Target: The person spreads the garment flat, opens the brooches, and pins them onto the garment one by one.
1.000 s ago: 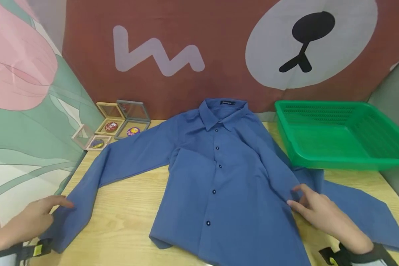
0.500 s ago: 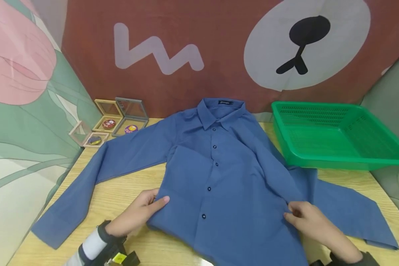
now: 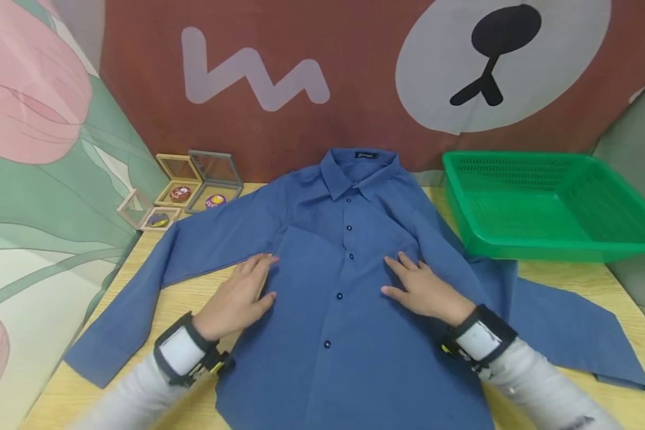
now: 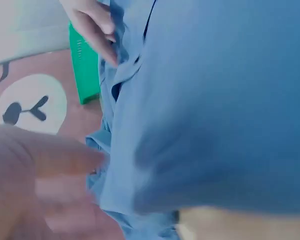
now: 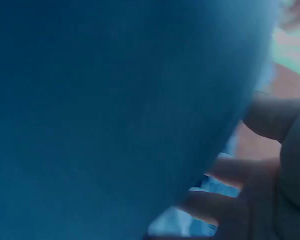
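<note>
A blue button-up shirt (image 3: 301,298) lies front up, collar at the far side, its body reaching past the near edge of the head view. Its sleeve on the left bends down toward me; the one on the right stretches out from under the body. My left hand (image 3: 236,301) is at the shirt's left side edge below the armpit, fingers extended and thumb over the cloth. My right hand (image 3: 424,289) rests on the chest right of the buttons with fingers spread. Blue cloth (image 5: 100,120) fills most of the right wrist view. The left wrist view shows my left fingers blurred beside the shirt.
A green plastic basket (image 3: 527,251) stands at the back right, close to the right shoulder and sleeve. Several small open display cases (image 3: 209,185) with round badges sit at the back left of the wooden table (image 3: 193,298). A brown printed backdrop rises behind.
My left hand went from the left sleeve to the shirt's side, then farther up it. My right hand let go of the right side and moved onto the chest. The lower left hem spread outward.
</note>
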Motion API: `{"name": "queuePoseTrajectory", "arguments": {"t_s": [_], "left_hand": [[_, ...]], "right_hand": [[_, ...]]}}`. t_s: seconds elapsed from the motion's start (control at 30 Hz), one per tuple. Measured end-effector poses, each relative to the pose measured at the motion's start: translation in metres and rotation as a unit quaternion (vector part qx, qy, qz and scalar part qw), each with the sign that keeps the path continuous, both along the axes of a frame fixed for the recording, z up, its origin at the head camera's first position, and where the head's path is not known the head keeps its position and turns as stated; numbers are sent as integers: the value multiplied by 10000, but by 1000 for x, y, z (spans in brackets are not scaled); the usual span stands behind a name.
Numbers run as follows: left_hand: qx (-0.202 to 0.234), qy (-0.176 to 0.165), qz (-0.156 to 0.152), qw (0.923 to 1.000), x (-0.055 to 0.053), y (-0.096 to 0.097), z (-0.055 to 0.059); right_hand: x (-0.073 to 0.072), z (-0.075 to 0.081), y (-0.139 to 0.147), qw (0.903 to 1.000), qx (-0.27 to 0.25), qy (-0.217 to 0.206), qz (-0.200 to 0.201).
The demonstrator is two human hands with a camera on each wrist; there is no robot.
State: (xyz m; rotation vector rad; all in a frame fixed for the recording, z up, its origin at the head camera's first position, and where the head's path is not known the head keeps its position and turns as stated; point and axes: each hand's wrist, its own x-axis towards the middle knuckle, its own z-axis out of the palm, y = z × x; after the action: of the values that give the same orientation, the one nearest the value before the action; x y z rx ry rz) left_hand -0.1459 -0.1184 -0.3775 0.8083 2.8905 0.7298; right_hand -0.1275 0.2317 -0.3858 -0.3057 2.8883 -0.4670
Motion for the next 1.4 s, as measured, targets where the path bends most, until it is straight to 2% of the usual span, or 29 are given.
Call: {"name": "queuePoseTrajectory", "arguments": {"t_s": [0.03,0.1,0.17,0.2,0.23,0.3,0.37,0.43,0.53,0.63,0.7,0.9,1.13,1.3,1.4], "left_hand": [[-89,306,-297,9990,-12,9,2],[-367,612,-893,9934,-40,27,4],[-732,599,-1305,9869,-68,44,2],[-945,512,-1400,9843,-81,51,0],[-1159,420,-1433,9820,-93,56,-2],[-1532,199,-1265,9799,-111,62,-6],[-1860,1,-992,9775,-122,65,-8],[-2281,-71,-756,9707,-125,65,-8],[-2802,-382,-511,9578,-123,63,-6],[-3036,-664,-363,9498,-120,60,-6],[-3039,-812,-271,9488,-118,60,-8],[-3065,-955,-149,9470,-123,62,-11],[-3083,-911,-43,9469,-128,62,-14],[-2939,-906,43,9515,-128,64,-19],[-2734,-1016,96,9565,-128,62,-20]], "right_hand": [[-8,-3,-1,9995,133,-264,-70],[-20,-7,-2,9963,361,-736,-240],[-30,-7,1,9933,464,-1028,-253],[-33,-7,2,9922,459,-1142,-202],[-37,-5,4,9911,454,-1240,-139],[-43,-2,9,9886,423,-1443,47],[-48,1,13,9852,387,-1665,143],[-53,2,17,9817,398,-1856,131],[-59,1,24,9790,468,-1985,54],[-66,1,30,9776,534,-2036,26],[-72,1,34,9770,491,-2072,88],[-84,3,39,9746,474,-2175,229],[-82,3,38,9769,326,-2096,254],[-78,1,40,9769,302,-2111,165],[-75,6,36,9761,364,-2136,145]]}}
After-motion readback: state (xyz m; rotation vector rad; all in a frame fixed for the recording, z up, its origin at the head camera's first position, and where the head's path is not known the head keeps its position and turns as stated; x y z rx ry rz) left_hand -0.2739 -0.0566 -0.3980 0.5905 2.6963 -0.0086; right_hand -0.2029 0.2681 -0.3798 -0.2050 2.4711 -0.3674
